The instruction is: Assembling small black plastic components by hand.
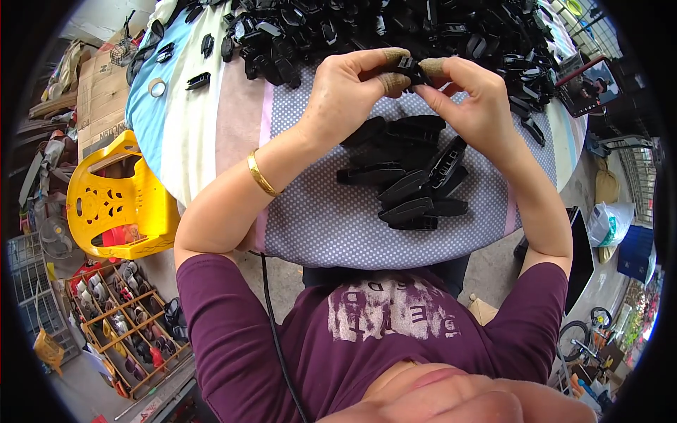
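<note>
Above the table, my two hands meet at a small black plastic piece (407, 66) and pinch it from both sides. My left hand (344, 93) grips its left side between thumb and forefinger, both wrapped in tan finger covers. From the other side, my right hand (474, 100) closes on it with thumb and a covered forefinger. The fingers hide much of the piece, so its exact kind is unclear. Nearer to me, below the hands, lies a small group of long black plastic pieces (407, 187). A large heap of similar black parts (296, 32) spreads just beyond my hands.
A patterned cloth covers the round-edged table (317, 233). Several loose black parts and a tape roll (156, 87) lie at the left. A phone (591, 84) stands at the right edge. Beside the table are a yellow plastic chair (116, 197) and a shoe rack (130, 324).
</note>
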`<state>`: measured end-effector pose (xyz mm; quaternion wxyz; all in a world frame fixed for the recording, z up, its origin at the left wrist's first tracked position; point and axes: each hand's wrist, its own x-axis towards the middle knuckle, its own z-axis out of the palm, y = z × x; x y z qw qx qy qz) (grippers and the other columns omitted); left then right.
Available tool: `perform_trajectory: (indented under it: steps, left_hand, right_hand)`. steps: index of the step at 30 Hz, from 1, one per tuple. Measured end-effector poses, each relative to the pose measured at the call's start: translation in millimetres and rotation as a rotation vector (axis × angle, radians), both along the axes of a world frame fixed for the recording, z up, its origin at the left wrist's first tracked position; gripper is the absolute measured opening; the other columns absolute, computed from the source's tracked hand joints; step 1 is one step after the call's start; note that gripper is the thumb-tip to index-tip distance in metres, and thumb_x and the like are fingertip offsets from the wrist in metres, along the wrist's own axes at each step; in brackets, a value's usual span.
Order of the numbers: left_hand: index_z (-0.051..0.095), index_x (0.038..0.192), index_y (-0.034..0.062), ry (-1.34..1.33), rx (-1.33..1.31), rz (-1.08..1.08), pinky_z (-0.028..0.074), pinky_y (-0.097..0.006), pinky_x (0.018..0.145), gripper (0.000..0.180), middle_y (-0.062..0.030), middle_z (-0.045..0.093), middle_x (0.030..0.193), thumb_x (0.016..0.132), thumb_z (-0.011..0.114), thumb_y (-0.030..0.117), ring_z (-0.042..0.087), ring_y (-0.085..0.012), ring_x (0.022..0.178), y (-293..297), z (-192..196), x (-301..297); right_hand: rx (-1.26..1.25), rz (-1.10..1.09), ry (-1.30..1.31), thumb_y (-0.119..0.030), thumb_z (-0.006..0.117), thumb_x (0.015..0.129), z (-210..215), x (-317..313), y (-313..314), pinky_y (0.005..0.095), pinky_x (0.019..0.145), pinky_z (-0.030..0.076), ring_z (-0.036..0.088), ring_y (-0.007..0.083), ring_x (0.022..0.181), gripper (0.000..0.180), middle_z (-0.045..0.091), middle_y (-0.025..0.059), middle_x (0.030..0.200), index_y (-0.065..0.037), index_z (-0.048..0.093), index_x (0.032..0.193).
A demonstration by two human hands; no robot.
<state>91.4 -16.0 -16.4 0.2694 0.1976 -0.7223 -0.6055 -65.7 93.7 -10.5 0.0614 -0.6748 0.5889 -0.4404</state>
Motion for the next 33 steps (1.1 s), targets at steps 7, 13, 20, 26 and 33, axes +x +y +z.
perform_trajectory:
  steps: [7,13,20,26,33]
  left_hand:
    - [0.059,0.112,-0.0007,0.159,0.09,-0.059,0.047,-0.023,0.084,0.029,-0.0069,0.064,0.1,0.083,0.062,0.006,0.058,-0.011,0.092,3,5,0]
    - [0.06,0.11,-0.0006,0.164,0.002,-0.142,0.047,-0.022,0.084,0.027,-0.0072,0.065,0.1,0.083,0.06,0.002,0.059,-0.0108,0.091,-2,6,6]
    - [0.06,0.112,0.0017,0.124,-0.157,-0.135,0.049,-0.022,0.079,0.03,-0.006,0.066,0.096,0.082,0.062,0.004,0.06,-0.0096,0.085,0,13,4]
    - [0.062,0.102,0.0041,-0.022,-1.029,-0.174,0.048,-0.032,0.065,0.032,-0.0092,0.062,0.076,0.072,0.07,0.014,0.057,-0.0234,0.071,0,13,9]
    - [0.063,0.098,0.0025,-0.171,-0.777,-0.356,0.048,-0.036,0.072,0.032,-0.0123,0.064,0.082,0.08,0.061,0.029,0.06,-0.0285,0.079,14,7,8]
  right_hand:
    - [-0.125,-0.124,0.141,-0.01,0.071,0.074,3,12,-4,0.0239,0.059,0.048,0.059,0.0141,0.068,0.022,0.063,0.0079,0.083,0.0,0.063,0.093]
    - [0.084,0.044,0.036,-0.016,0.07,0.077,-5,5,-3,0.0247,0.056,0.045,0.057,0.0146,0.061,0.026,0.061,0.01,0.074,0.002,0.062,0.094]
    - [0.138,0.108,0.126,-0.018,0.07,0.076,4,-6,0,0.0257,0.056,0.045,0.056,0.0158,0.061,0.03,0.059,0.0095,0.075,0.002,0.061,0.097]
    - [0.407,-0.431,0.418,-0.015,0.068,0.073,52,-63,66,0.03,0.061,0.044,0.056,0.0214,0.068,0.029,0.059,0.0098,0.079,-0.001,0.06,0.098]
    - [0.598,-0.434,0.498,-0.012,0.07,0.065,17,-83,88,0.0358,0.061,0.043,0.055,0.0282,0.067,0.025,0.057,0.014,0.072,0.0,0.057,0.082]
